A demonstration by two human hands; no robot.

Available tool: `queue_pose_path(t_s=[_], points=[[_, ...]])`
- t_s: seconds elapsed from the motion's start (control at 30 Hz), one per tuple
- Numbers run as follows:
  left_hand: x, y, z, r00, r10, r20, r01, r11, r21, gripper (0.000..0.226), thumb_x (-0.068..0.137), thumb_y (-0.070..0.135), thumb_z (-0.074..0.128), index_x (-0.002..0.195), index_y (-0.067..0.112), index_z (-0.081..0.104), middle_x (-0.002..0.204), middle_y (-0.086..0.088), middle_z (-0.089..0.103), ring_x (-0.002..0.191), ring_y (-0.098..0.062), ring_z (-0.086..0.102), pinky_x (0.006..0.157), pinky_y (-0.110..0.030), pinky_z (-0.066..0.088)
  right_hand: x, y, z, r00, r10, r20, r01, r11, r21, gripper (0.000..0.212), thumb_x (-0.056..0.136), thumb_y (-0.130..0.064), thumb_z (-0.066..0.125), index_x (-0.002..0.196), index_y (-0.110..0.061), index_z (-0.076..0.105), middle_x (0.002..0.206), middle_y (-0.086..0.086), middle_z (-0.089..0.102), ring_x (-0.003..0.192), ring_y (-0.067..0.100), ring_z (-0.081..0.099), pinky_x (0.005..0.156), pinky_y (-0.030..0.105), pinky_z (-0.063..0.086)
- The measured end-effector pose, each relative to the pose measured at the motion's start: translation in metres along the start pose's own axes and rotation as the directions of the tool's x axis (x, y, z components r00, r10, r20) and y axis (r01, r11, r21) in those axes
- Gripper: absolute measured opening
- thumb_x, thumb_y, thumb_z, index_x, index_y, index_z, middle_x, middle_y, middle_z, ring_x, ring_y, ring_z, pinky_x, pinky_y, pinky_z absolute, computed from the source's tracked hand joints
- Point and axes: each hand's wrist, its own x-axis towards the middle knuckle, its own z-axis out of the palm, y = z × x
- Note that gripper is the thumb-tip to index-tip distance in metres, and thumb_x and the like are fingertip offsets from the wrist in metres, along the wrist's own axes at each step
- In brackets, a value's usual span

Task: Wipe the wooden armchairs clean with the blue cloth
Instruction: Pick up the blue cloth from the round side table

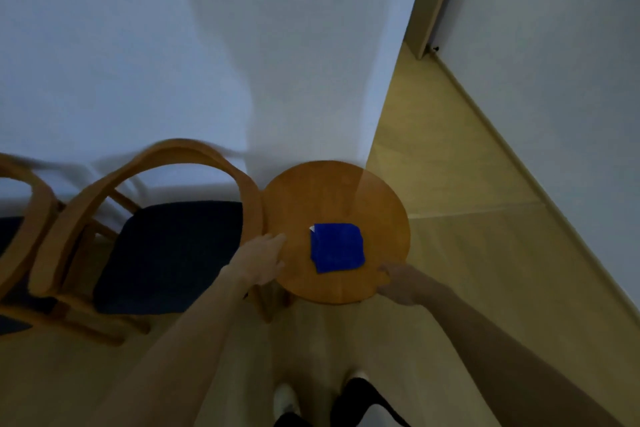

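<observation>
A folded blue cloth [337, 247] lies on a small round wooden table [381, 204], near its front. My left hand [263, 258] rests with straight fingers on the table's left edge, a short way left of the cloth. My right hand [398, 282] grips the table's front right rim, just below and right of the cloth. A wooden armchair [166, 163] with curved arms and a dark blue seat cushion stands directly left of the table, against the wall. Part of a second armchair [31, 204] shows at the far left edge.
A white wall [173, 45] runs behind the chairs and table. To the right, a light wood floor [467, 218] leads down a corridor to an open door [436, 0]. My feet [353, 395] stand on the floor right in front of the table.
</observation>
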Motion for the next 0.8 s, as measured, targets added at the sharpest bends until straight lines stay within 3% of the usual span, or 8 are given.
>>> queue_pose_path(t_s=[0.13, 0.27, 0.37, 0.43, 0.63, 0.8], points=[[0.049, -0.002, 0.007, 0.997, 0.039, 0.061, -0.039, 0.999, -0.009, 0.022, 0.097, 0.028, 0.045, 0.117, 0.018, 0.049, 0.108, -0.001, 0.057, 0.093, -0.015, 0.056, 0.087, -0.033, 0.049, 0.03, 0.001, -0.014, 0.998, 0.012, 0.055, -0.013, 1.0, 0.026, 0.049, 0.099, -0.031, 0.054, 0.145, -0.024, 0.037, 0.148, 0.004, 0.043, 0.128, 0.022, 0.046, 0.095, 0.027, 0.04], [0.092, -0.006, 0.014, 0.995, 0.022, 0.098, -0.017, 0.998, -0.055, 0.029, 0.097, 0.029, 0.044, 0.123, 0.018, 0.046, 0.116, -0.003, 0.055, 0.098, -0.017, 0.057, 0.086, -0.032, 0.049, 0.071, 0.0, -0.04, 0.996, -0.002, 0.092, -0.002, 0.999, 0.038, 0.057, 0.101, -0.027, 0.051, 0.152, -0.019, 0.028, 0.153, 0.006, 0.036, 0.135, 0.025, 0.04, 0.097, 0.025, 0.034], [0.122, -0.017, 0.025, 0.991, -0.019, 0.136, 0.035, 0.993, -0.111, 0.037, 0.097, 0.032, 0.046, 0.131, 0.018, 0.042, 0.122, -0.004, 0.052, 0.105, -0.019, 0.055, 0.088, -0.031, 0.046, 0.108, 0.001, -0.053, 0.995, -0.047, 0.093, 0.042, 0.998, 0.054, 0.045, 0.103, -0.024, 0.048, 0.145, -0.012, 0.039, 0.147, 0.011, 0.043, 0.131, 0.027, 0.044, 0.081, 0.009, 0.028], [0.138, -0.021, 0.038, 0.978, -0.077, 0.195, 0.106, 0.984, -0.146, 0.043, 0.097, 0.031, 0.047, 0.136, 0.017, 0.038, 0.127, -0.005, 0.05, 0.109, -0.02, 0.054, 0.088, -0.03, 0.045, 0.132, 0.007, -0.061, 0.991, -0.065, 0.113, 0.056, 0.995, 0.083, 0.041, 0.103, -0.023, 0.048, 0.141, -0.009, 0.044, 0.143, 0.012, 0.048, 0.127, 0.026, 0.046, 0.075, 0.006, 0.026], [0.178, -0.031, 0.089, 0.912, -0.179, 0.369, 0.28, 0.929, -0.242, 0.061, 0.097, 0.033, 0.047, 0.15, 0.021, 0.019, 0.147, -0.006, 0.036, 0.132, -0.022, 0.041, 0.108, -0.037, 0.036, 0.201, 0.022, -0.071, 0.976, -0.089, 0.201, 0.064, 0.99, 0.127, 0.052, 0.1, -0.031, 0.05, 0.148, -0.018, 0.033, 0.148, 0.006, 0.042, 0.129, 0.023, 0.043, 0.091, 0.014, 0.027], [0.213, -0.035, 0.123, 0.889, -0.175, 0.424, 0.343, 0.868, -0.36, 0.062, 0.095, 0.04, 0.049, 0.149, 0.024, 0.021, 0.142, -0.003, 0.043, 0.122, -0.016, 0.049, 0.104, -0.032, 0.041, 0.258, 0.025, -0.056, 0.96, -0.095, 0.265, 0.063, 0.99, 0.126, 0.082, 0.093, -0.038, 0.062, 0.156, -0.017, 0.014, 0.157, 0.007, 0.028, 0.139, 0.027, 0.034, 0.113, 0.039, 0.032]])
